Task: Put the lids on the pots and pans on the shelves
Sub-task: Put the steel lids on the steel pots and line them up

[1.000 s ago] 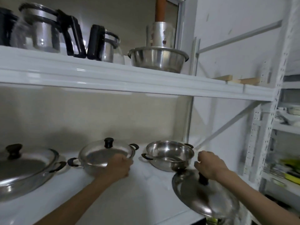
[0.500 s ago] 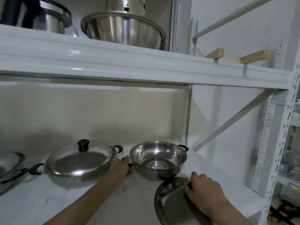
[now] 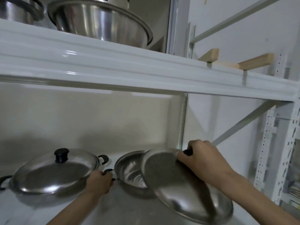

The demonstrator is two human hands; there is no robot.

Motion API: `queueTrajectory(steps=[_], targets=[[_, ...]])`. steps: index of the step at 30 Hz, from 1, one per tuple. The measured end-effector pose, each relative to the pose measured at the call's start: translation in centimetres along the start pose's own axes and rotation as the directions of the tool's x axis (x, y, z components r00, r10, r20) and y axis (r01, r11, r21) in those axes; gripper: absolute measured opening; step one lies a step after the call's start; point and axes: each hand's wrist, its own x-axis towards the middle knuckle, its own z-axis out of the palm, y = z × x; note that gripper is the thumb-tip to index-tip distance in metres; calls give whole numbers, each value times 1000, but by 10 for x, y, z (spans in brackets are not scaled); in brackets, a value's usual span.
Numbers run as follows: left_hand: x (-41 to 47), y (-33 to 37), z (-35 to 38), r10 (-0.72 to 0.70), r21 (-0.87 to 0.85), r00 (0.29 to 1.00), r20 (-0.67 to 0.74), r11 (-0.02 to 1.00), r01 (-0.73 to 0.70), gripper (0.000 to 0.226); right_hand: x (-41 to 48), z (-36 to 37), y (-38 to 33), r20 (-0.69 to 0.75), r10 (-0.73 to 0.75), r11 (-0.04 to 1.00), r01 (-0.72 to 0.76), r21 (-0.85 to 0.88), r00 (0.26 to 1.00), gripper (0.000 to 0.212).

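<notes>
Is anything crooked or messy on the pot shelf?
Only the lid in the right hand: it is tilted steeply over the open pot, not seated yet. The left hand holds that pot's handle. The covered pan looks fine; no spills show.

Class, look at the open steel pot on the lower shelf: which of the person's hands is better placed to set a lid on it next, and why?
The right hand. It already grips the round steel lid by its black knob, tilted over the open steel pot. The left hand holds that pot's black side handle, steadying it.
</notes>
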Motion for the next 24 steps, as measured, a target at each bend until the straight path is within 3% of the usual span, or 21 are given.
queueTrajectory(steps=[4, 9, 12, 24], targets=[[-7, 6, 2, -15, 43, 999, -44, 999, 17, 36, 69, 49, -26, 44, -95, 995, 96, -27, 995, 38], [-15, 11, 4, -49, -19, 995, -92, 999, 48, 32, 112, 109, -51, 125, -172, 984, 177, -25, 977, 24], [-17, 13, 4, -72, -66, 993, -93, 996, 66, 29, 118, 131, -55, 142, -198, 980, 201, -5, 970, 27], [-15, 5, 5, -29, -57, 994, -109, 998, 23, 27, 115, 147, -54, 183, -226, 968, 241, -65, 957, 22]])
